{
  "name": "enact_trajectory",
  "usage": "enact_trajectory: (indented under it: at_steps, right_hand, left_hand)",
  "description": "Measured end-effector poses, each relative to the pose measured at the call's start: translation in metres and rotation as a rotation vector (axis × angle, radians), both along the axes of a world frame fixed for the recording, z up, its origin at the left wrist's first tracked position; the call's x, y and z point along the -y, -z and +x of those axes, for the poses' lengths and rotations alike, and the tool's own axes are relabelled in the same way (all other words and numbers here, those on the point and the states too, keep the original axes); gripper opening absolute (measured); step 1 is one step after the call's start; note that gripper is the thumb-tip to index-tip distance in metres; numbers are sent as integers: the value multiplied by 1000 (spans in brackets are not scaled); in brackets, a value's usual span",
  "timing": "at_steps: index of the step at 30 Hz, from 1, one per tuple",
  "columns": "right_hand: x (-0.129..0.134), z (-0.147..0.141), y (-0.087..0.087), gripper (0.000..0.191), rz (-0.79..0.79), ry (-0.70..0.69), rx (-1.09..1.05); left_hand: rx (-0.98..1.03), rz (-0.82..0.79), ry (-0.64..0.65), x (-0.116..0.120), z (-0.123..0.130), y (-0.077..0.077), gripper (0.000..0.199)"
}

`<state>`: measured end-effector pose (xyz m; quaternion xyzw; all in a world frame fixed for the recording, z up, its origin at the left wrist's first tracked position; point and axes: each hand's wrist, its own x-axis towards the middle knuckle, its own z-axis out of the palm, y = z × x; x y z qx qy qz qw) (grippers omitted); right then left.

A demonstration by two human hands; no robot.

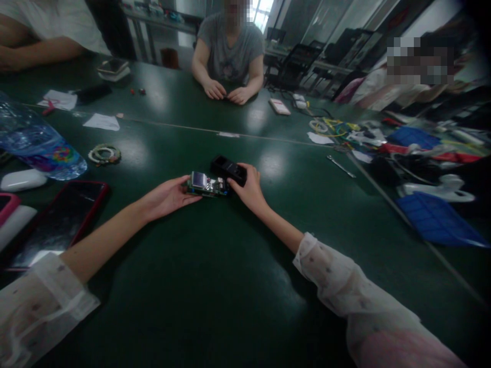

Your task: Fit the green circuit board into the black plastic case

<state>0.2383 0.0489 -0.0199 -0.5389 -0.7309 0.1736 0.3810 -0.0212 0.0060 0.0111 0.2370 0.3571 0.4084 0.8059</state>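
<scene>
Above the dark green table (184, 266), my left hand (169, 197) holds a small circuit board with a little screen (207, 184) by its left end, the thumb on top and fingers below. Fingers of my right hand (249, 189) are wrapped round the right end of a black rectangular case (226, 167). The case sits just behind the board, and my right thumb is close to the board's right end. Whether that thumb touches the board, I cannot tell.
A phone (63, 220), a water bottle (42, 143) and bracelets (104, 154) lie left. Rightward are a wrench (340, 166), blue trays (441, 220) and tangled cables (330, 128). Across the table sits a person (232, 56); others are at the upper left and right.
</scene>
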Motion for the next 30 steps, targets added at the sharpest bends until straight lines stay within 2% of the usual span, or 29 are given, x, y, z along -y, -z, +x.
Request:
enact_trajectory:
  at_steps: [18,24,30]
  right_hand:
    - [-1,2,2,49,2,10,23]
    - [-3,3,5,48,-11,-12,-66]
    - [-5,4,7,48,40,14,-148]
  left_hand:
    - [-11,6,-5,-1,0,3,30]
    - [-15,10,2,0,1,1,33]
    - [-10,14,11,-1,-1,3,34]
